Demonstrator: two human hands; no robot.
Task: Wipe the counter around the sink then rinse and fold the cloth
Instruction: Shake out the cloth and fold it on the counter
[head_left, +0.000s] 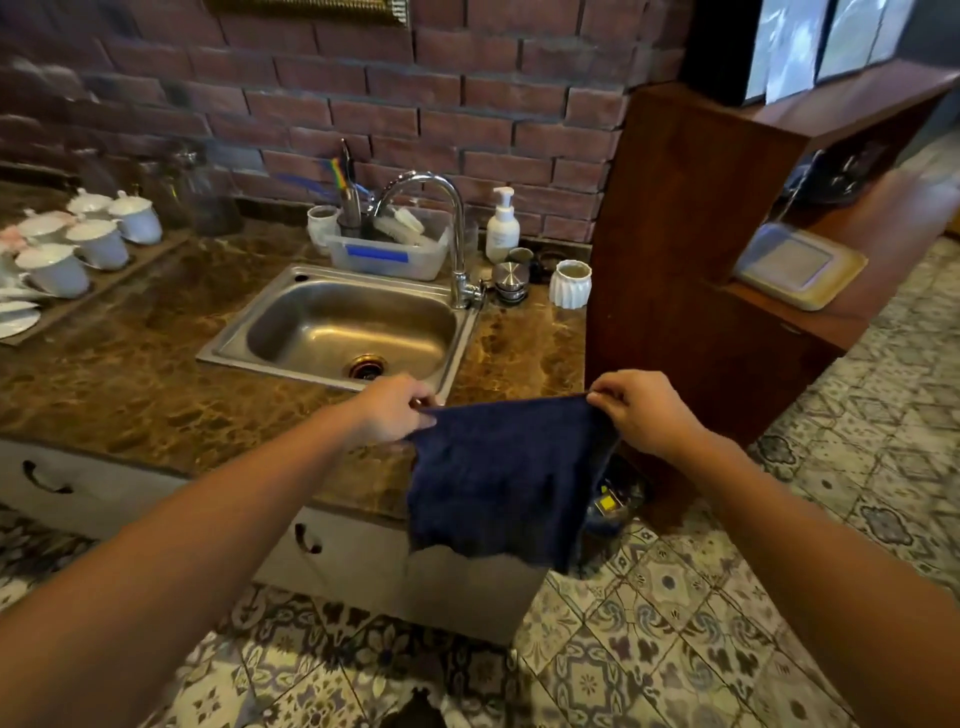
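brown marble tabletop under a brick wall, steel sink set in, faucet behind it. we see the left hand and right hand each pinching a top corner of the dark blue cloth. cloth hangs spread in front of the tabletop edge, right of the sink.

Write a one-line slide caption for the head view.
Both hands hold a dark blue cloth spread before the sink.
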